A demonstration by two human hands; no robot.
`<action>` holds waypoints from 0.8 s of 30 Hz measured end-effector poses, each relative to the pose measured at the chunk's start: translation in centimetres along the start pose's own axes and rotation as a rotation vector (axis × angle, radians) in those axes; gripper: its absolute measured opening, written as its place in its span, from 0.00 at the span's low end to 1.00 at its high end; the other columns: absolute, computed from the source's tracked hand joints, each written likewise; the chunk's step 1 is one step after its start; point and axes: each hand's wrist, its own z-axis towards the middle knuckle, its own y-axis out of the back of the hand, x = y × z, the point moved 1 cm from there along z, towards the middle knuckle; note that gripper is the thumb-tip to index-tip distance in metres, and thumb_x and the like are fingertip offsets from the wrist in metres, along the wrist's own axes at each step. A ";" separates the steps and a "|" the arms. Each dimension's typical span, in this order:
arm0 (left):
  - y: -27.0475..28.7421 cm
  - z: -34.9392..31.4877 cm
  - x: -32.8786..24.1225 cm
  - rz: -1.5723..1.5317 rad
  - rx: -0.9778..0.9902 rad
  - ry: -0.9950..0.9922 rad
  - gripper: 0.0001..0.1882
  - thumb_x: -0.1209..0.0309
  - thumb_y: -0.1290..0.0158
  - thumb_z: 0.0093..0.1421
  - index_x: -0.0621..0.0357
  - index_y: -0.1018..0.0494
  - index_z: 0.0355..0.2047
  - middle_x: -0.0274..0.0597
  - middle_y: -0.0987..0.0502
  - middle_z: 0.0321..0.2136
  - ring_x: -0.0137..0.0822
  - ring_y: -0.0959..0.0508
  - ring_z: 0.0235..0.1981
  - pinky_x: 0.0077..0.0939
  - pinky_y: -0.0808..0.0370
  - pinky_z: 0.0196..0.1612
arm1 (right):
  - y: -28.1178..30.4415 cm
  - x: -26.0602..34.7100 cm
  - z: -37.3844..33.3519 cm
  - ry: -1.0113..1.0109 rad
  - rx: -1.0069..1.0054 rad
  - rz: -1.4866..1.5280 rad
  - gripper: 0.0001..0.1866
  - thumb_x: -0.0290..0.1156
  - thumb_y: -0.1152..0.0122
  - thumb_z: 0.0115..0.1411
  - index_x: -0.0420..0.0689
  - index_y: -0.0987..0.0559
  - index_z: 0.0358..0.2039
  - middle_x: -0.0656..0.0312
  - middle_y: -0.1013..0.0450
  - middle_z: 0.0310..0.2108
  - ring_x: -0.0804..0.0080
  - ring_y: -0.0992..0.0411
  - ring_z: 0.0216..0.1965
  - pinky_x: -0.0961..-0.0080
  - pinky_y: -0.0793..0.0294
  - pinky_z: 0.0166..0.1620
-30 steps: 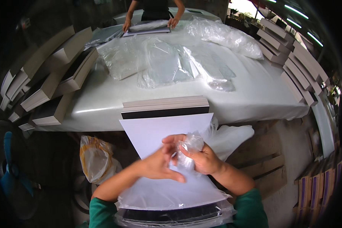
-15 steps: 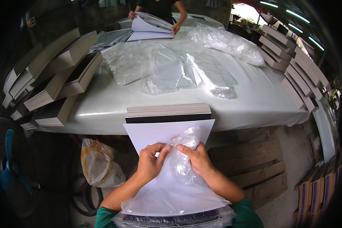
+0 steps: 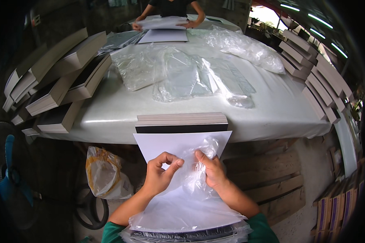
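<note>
My right hand (image 3: 214, 172) is closed around a crumpled clear plastic bag (image 3: 209, 148), its thumb on top. Just left of it, my left hand (image 3: 160, 174) pinches the film's edge between thumb and curled fingers. Beneath both hands lies a white sheet (image 3: 156, 141), sloping toward me from a thick stack of boards (image 3: 182, 118) at the table's front edge. Closest to me is a plastic-covered stack (image 3: 182, 235) with a dark edge, the film spread over its white top.
Flat clear plastic bags (image 3: 182, 75) lie on the covered table (image 3: 109, 109). Thick book-like blocks (image 3: 61, 93) are piled left, more blocks (image 3: 320, 87) right. Opposite, a person (image 3: 172, 10) handles sheets. Below are a fan (image 3: 12, 174), a white sack (image 3: 105, 174) and a wooden pallet (image 3: 267, 178).
My hands have drawn apart, the right one moving slightly right with the bunched film. Across the table, the other person's sheets have been lowered and held flatter.
</note>
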 end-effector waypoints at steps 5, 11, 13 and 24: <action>1.0 0.9 0.1 -0.041 -0.038 0.200 0.15 0.65 0.53 0.59 0.66 0.27 0.25 0.34 0.26 0.20 0.19 0.34 0.24 0.13 0.36 0.30 | 0.8 0.5 -0.5 -0.143 0.163 0.065 0.07 0.29 0.42 0.50 0.42 0.27 0.31 0.65 0.31 0.26 0.78 0.32 0.26 0.80 0.32 0.32; 1.6 1.5 -0.2 -0.124 -0.023 0.174 0.16 0.64 0.53 0.60 0.65 0.26 0.24 0.36 0.23 0.22 0.21 0.31 0.24 0.14 0.35 0.33 | 2.0 1.8 -0.6 -0.034 0.202 -0.121 0.08 0.29 0.42 0.48 0.42 0.29 0.28 0.63 0.31 0.24 0.77 0.34 0.23 0.80 0.35 0.30; 1.7 1.5 -0.3 0.096 -0.013 0.042 0.15 0.65 0.53 0.59 0.65 0.26 0.24 0.38 0.23 0.22 0.26 0.28 0.24 0.18 0.34 0.34 | 1.7 1.7 -0.7 -0.011 -0.016 -0.274 0.07 0.29 0.42 0.48 0.43 0.30 0.27 0.63 0.32 0.23 0.78 0.36 0.21 0.80 0.36 0.29; 3.0 1.6 1.2 -1.024 0.222 0.510 0.17 0.56 0.59 0.61 0.56 0.30 0.25 0.34 0.29 0.18 0.27 0.30 0.22 0.20 0.33 0.33 | 3.0 2.1 -1.4 0.012 0.414 -0.568 0.10 0.30 0.44 0.52 0.41 0.29 0.35 0.67 0.32 0.20 0.78 0.33 0.27 0.82 0.33 0.34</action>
